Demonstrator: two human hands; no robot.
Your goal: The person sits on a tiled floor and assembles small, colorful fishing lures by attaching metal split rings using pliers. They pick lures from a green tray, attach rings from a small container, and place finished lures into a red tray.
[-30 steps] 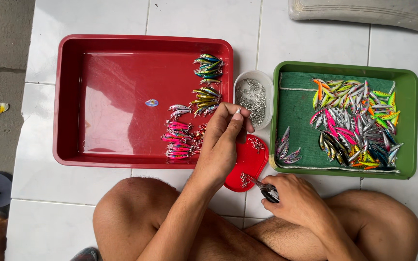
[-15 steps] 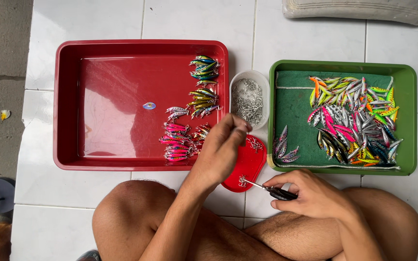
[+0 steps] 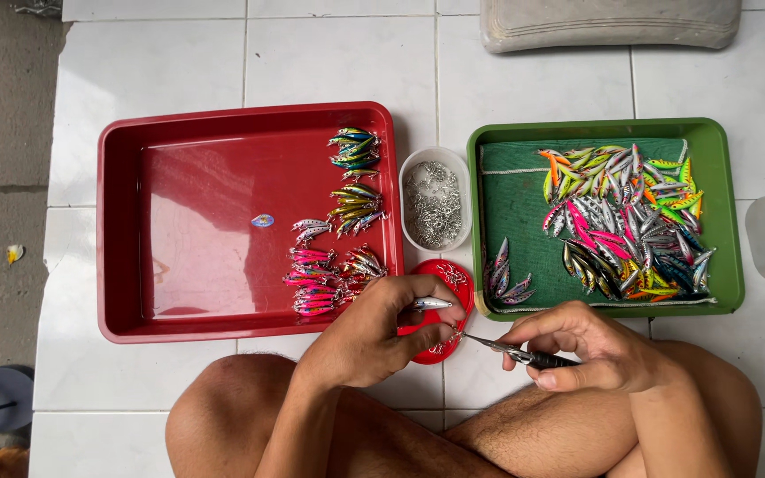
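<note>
My left hand (image 3: 374, 341) curls over the red lid (image 3: 440, 305), pinching a silver lure (image 3: 429, 304). Just right of the lid, my right hand (image 3: 591, 350) grips pliers (image 3: 515, 354), tips pointing at the lid.

The left hand (image 3: 374, 341), raised toward the small tub of metal rings (image 3: 434, 199) a second ago, now sits lower, just in front of the red lid (image 3: 440, 305), pinching a silver lure (image 3: 429, 304) between fingertips. The right hand (image 3: 591, 350) now lies flatter, and its pliers (image 3: 511, 351) point left, their tip reaching to just beside the left fingers instead of angling up beneath them.
</note>
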